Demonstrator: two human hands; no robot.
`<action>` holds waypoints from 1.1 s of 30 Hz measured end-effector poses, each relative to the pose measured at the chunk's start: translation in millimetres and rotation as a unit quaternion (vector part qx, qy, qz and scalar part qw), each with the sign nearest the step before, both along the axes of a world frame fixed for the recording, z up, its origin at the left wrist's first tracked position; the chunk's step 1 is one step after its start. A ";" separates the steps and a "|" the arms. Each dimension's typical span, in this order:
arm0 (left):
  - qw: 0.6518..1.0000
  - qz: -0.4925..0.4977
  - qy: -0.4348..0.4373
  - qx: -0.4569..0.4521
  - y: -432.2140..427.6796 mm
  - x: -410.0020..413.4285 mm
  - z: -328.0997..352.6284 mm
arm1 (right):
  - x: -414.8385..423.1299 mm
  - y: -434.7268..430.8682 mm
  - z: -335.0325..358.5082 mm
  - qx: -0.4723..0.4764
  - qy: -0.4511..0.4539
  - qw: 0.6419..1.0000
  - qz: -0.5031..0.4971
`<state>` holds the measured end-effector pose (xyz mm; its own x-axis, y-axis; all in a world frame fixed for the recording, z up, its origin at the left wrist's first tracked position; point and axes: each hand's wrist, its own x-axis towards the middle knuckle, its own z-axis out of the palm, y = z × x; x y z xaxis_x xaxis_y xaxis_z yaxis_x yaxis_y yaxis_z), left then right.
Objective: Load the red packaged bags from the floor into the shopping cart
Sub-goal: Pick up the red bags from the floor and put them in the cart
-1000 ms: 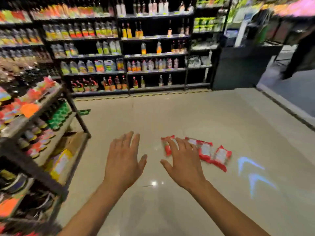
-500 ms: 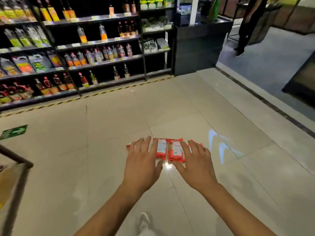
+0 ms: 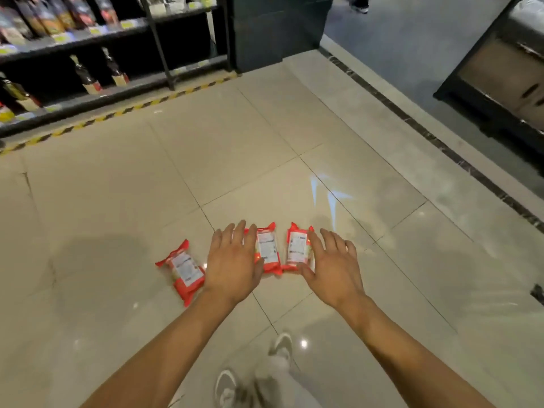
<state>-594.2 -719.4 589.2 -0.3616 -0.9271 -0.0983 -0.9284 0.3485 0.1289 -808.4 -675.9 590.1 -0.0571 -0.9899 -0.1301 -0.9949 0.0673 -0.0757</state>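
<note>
Three red packaged bags with white labels lie on the beige tiled floor. The left bag (image 3: 184, 271) sits apart, tilted. The middle bag (image 3: 268, 249) and the right bag (image 3: 297, 247) lie side by side. My left hand (image 3: 234, 262) hovers palm down with fingers spread, covering the middle bag's left edge. My right hand (image 3: 331, 265) is spread the same way over the right bag's right edge. Neither hand holds anything. The shopping cart is out of view.
A dark shelf (image 3: 88, 39) with bottles runs along the back left behind a yellow-black floor stripe (image 3: 117, 113). A dark pillar (image 3: 276, 28) stands at the back. A dark display unit (image 3: 500, 83) is at right. My shoes (image 3: 279, 346) show below.
The view has swung right and tipped down, bringing the bags closer. Both hands have reached forward and now overlap the middle and right bags. The rack at left has left the view.
</note>
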 end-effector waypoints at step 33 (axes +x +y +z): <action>0.728 0.478 0.405 0.278 -222.1 -104.1 -696.5 | -180.7 -217.2 -680.5 0.052 -0.472 0.776 -0.416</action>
